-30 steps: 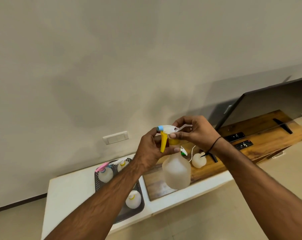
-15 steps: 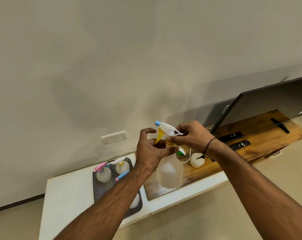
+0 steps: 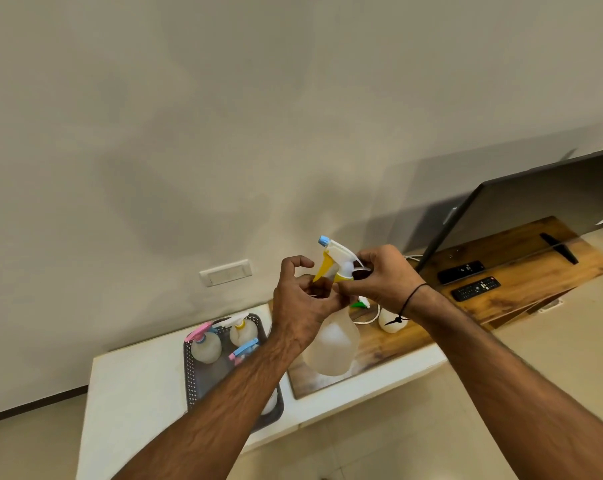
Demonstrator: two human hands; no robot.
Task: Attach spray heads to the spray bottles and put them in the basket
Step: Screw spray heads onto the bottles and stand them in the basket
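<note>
I hold a translucent spray bottle [image 3: 331, 344] up in front of me, above the table. My left hand [image 3: 301, 306] grips its neck from the left. My right hand [image 3: 379, 278] pinches the white spray head [image 3: 339, 259], which has a yellow trigger, a yellow collar and a blue nozzle tip, on top of the neck. The dark basket [image 3: 203, 379] lies lower left on the white table and holds several bottles with pink, yellow and blue heads. Another bottle [image 3: 390, 322] and a green-tipped spray head [image 3: 360, 303] rest on the wooden board behind my hands.
A wooden board [image 3: 500, 289] lies on the white table [image 3: 133, 386] and carries two black remotes [image 3: 475, 287] and a dark screen [image 3: 535, 206] on a stand. A wall socket plate [image 3: 225, 272] sits on the wall behind. Tiled floor is in front.
The bottle and both hands have risen slightly. The spray head has turned so its trigger points up-left instead of hanging down. My left fingers have loosened around the neck.
</note>
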